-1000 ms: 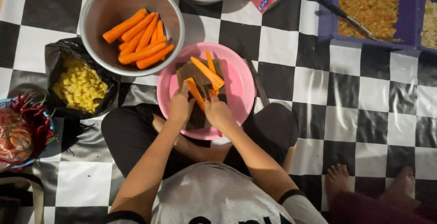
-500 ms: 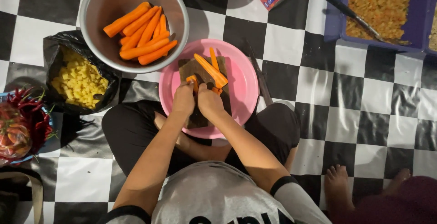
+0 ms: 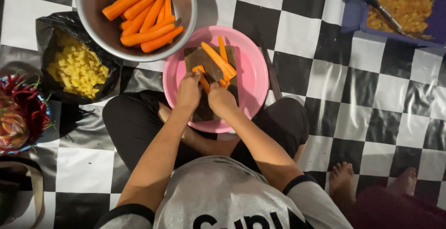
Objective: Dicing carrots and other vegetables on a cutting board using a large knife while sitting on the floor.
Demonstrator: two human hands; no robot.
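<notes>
Carrot piece [image 3: 202, 78] is lying on the dark cutting board [image 3: 209, 61], which is sitting inside the pink plate [image 3: 253, 66] on the checkered floor [image 3: 371, 99], just in front of the seated person's crossed legs. The left hand [image 3: 189, 91] is pinching the near end of this piece, fingers closed on it. The right hand [image 3: 222, 99] is curling shut just beside it, over the board; whether it is gripping a knife cannot be told, as no blade is showing clearly.

Progress: cutting appears to be at an early-to-middle stage. Two longer carrot strips [image 3: 219, 61] are resting on the far part of the board, already split lengthwise. A metal bowl [image 3: 186, 10], far left of the plate, is holding a pile of whole peeled carrots [image 3: 144, 17] that are waiting to be cut. A black bag of yellow diced pieces [image 3: 76, 68] is sitting at the left, red chillies [image 3: 28, 103] beyond it at the left edge, and a blue tray [image 3: 353, 10] of chopped food at the far right.

Compared with half a second ago, both hands are sitting slightly nearer on the board, and the strips are lying in nearly the same places.
</notes>
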